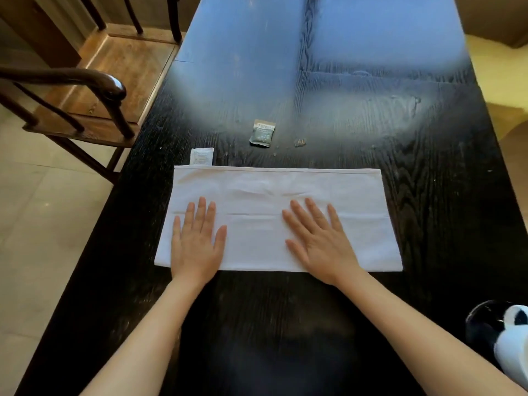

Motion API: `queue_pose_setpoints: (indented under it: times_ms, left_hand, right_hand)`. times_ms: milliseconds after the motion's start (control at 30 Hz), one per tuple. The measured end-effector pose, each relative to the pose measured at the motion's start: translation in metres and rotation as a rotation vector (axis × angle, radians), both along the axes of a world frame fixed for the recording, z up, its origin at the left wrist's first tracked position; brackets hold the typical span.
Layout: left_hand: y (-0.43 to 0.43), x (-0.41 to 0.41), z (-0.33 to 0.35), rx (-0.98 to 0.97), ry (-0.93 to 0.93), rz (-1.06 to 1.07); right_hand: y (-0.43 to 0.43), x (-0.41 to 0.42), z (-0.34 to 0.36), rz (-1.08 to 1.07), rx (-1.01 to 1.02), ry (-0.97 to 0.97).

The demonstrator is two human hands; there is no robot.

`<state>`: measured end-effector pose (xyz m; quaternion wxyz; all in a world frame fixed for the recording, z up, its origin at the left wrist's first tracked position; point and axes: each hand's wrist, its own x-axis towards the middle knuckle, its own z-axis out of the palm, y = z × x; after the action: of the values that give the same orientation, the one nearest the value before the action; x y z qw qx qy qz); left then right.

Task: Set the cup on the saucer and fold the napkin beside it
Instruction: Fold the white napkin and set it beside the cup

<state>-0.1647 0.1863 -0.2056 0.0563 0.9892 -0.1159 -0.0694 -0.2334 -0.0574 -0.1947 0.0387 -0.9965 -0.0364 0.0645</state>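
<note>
A white napkin (257,195) lies flat on the dark wooden table (428,195) as a wide rectangle, with a crease line running across its middle. My left hand (197,244) rests palm down on its left part, fingers spread. My right hand (320,244) presses flat on its middle-right part, fingers apart too. Neither hand holds anything. At the lower right edge, a white cup (514,338) shows partly, beside a dark round saucer (483,321); I cannot tell if the cup stands on it.
A grey sachet (262,133) and a small brown scrap (299,142) lie beyond the napkin. A white packet (201,156) touches the napkin's far left corner. A wooden chair (94,90) stands at the table's left side.
</note>
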Motion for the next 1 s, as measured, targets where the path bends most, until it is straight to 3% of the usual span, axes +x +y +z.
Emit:
queue_pose_setpoints:
  times_ms: [300, 400, 467, 533, 633, 1000]
  left_hand:
    - [0.049, 0.011, 0.002, 0.063, 0.016, -0.161]
    - [0.041, 0.005, 0.012, 0.072, -0.009, -0.046]
    - [0.004, -0.013, 0.019, -0.056, -0.047, 0.026]
    - [-0.039, -0.033, 0.018, -0.123, -0.041, 0.0]
    - [-0.06, -0.046, 0.006, -0.045, 0.016, -0.031]
    - [0.054, -0.014, 0.015, 0.084, 0.178, -0.497]
  right_hand:
    - [-0.071, -0.024, 0.009, -0.175, -0.025, 0.079]
    - [-0.053, -0.024, 0.013, -0.409, -0.002, 0.067]
    - [-0.011, -0.016, 0.016, -0.464, 0.057, 0.052]
    - [0.043, -0.01, 0.014, -0.321, 0.129, 0.047]
    - [0.076, -0.01, 0.005, -0.151, 0.147, 0.056]
    - [-0.051, -0.056, 0.024, 0.085, 0.025, 0.239]
